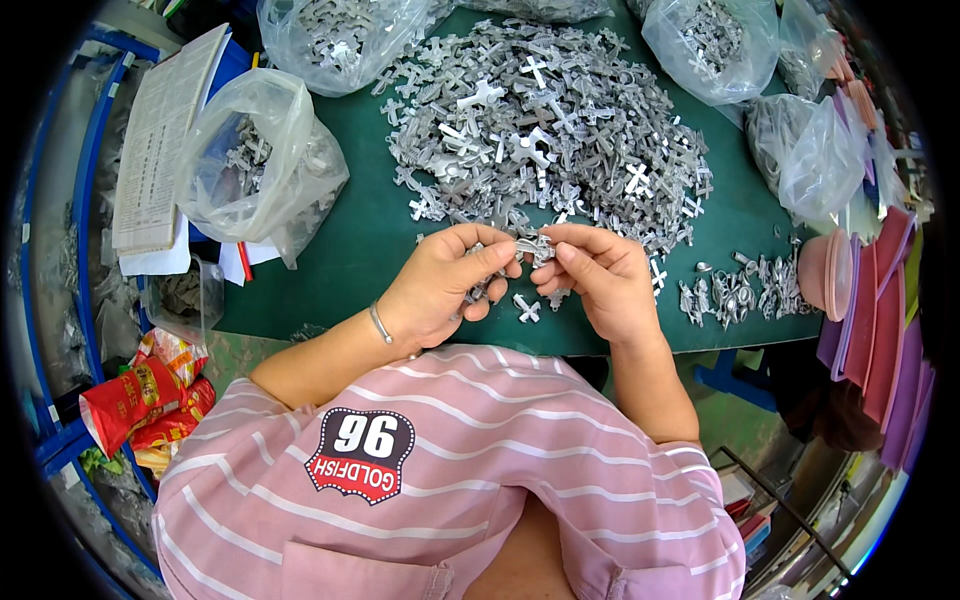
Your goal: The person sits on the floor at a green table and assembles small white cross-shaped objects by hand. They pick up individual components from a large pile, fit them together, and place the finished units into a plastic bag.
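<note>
Closest in, I see the person's pink shirt (430,370) with white stripes, right up against the green table (370,230). Take the hands as the clock's centre: just beyond the table's near edge, at 6 o'clock, lies a loose silver cross (526,308). Above it, the left hand (435,280) pinches a small silver metal piece (535,249) between thumb and forefinger, its other fingers curled around more pieces. The right hand (608,285) pinches at the same piece from the other side, so the two nearly meet. Over at 3 o'clock, small metal parts (735,297) lie in loose clusters near pink tubs (828,275). An open plastic bag (315,205) stands at 10 o'clock. Just past the fingers, at 12 o'clock, spreads a big heap of silver crosses (540,150); farther off, filled bags sit at 11 (380,55) and 1 (740,80).
</note>
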Available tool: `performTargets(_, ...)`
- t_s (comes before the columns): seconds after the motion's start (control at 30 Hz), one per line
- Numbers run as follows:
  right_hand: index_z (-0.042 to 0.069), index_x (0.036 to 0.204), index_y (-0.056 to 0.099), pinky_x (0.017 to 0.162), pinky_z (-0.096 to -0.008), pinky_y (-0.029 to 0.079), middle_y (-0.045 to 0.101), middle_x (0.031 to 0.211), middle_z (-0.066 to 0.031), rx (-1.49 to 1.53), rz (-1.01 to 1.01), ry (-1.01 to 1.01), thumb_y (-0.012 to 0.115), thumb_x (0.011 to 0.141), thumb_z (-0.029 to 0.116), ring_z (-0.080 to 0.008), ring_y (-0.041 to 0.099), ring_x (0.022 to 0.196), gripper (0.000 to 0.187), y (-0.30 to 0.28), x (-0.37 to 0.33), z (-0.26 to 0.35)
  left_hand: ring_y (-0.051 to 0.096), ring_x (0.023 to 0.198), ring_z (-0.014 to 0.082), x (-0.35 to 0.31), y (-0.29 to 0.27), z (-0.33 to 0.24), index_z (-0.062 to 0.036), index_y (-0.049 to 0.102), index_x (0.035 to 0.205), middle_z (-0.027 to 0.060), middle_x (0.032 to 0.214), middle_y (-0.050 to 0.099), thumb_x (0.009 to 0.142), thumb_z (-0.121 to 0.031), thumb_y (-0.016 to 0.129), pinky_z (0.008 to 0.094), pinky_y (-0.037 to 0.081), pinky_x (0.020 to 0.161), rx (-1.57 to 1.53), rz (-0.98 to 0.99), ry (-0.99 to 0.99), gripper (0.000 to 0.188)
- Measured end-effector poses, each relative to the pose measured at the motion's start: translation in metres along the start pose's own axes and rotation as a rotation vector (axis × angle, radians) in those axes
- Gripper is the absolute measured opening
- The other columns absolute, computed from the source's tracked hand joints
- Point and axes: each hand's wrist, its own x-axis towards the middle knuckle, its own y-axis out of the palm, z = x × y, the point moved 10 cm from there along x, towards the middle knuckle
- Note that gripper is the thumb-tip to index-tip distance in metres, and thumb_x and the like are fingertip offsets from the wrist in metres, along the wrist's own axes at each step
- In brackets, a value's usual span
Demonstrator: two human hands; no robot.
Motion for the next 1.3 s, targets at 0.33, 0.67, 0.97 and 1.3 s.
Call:
performTargets(0.33, -0.005, 0.101, 0.06, 0.065, -0.0268, 0.054, 0.064, 0.085, -0.0108, 0.015, -0.044, 0.006, 0.056, 0.085, 0.003, -0.0173, 0.064, 0.074, 0.018, 0.001, -0.002, -0.002, 0.05, 0.062, 0.0077, -0.001, -0.002, -0.002, -0.0024, 0.052, 0.091, 0.0058, 0.081, 0.056, 0.089, -0.017, 0.054, 0.0169, 0.036, 0.04, -0.003, -0.017, 0.012, 0.015)
performTargets(0.67, 0.0, 0.084, 0.062, 0.061, -0.0327, 0.047, 0.06, 0.076, -0.0121, -0.955, -0.217, -0.612, 0.063, 0.074, 0.003, -0.0268, 0.059, 0.068, 0.01, 0.019, -0.005, 0.066, 0.057, 0.067, 0.0135, 0.001, -0.01, 0.013, -0.0022, 0.053, 0.096, 0.0086, 0.083, 0.057, 0.092, -0.023, 0.047, 0.0193, 0.039, 0.036, -0.263, 0.056, -0.109, 0.022)
performTargets(0.97, 0.001, 0.085, 0.061, 0.06, -0.0344, 0.048, 0.06, 0.076, -0.0128, -0.893, -0.169, -0.504, 0.063, 0.074, 0.002, -0.0301, 0.058, 0.067, 0.011, 0.013, 0.015, 0.042, 0.051, 0.064, 0.01, -0.002, -0.014, -0.003, -0.0029, 0.051, 0.099, 0.0066, 0.083, 0.055, 0.086, -0.012, 0.055, 0.0174, 0.035, 0.04, -0.089, -0.064, 0.01, 0.017)
performTargets(1.3, 0.003, 0.075, 0.06, 0.057, -0.0349, 0.045, 0.058, 0.072, -0.0093, -1.013, -0.192, -0.536, 0.067, 0.069, 0.004, -0.0266, 0.055, 0.062, 0.009, 0.019, 0.012, 0.043, 0.051, 0.065, 0.0098, -0.001, -0.012, -0.002, -0.0019, 0.051, 0.101, 0.0069, 0.083, 0.056, 0.086, -0.012, 0.056, 0.0176, 0.036, 0.04, -0.04, -0.053, 0.008, 0.019)
